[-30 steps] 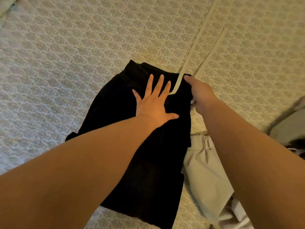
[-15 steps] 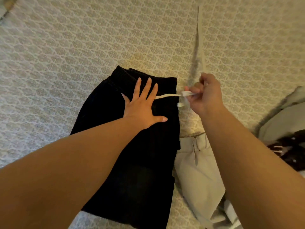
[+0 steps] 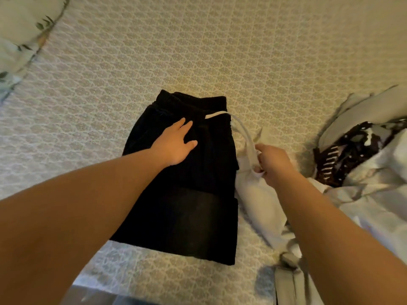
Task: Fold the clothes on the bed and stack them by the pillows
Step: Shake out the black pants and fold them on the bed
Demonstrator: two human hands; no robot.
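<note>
We press our left hand [image 3: 176,144] flat, fingers relaxed, on the folded black shorts [image 3: 187,190] lying mid-bed [image 3: 220,51], while our right hand [image 3: 272,165] pinches their white drawstring [image 3: 243,130] beside the unfolded clothes [image 3: 363,183].

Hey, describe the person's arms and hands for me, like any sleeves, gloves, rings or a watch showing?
Both forearms are bare right up to the bottom edge of the picture, so no sleeve shows. The left hand and the right hand wear no gloves. No watch or bracelet shows at either wrist, and no ring shows on the visible fingers. The picture is too soft to show nails or fine marks.
</note>
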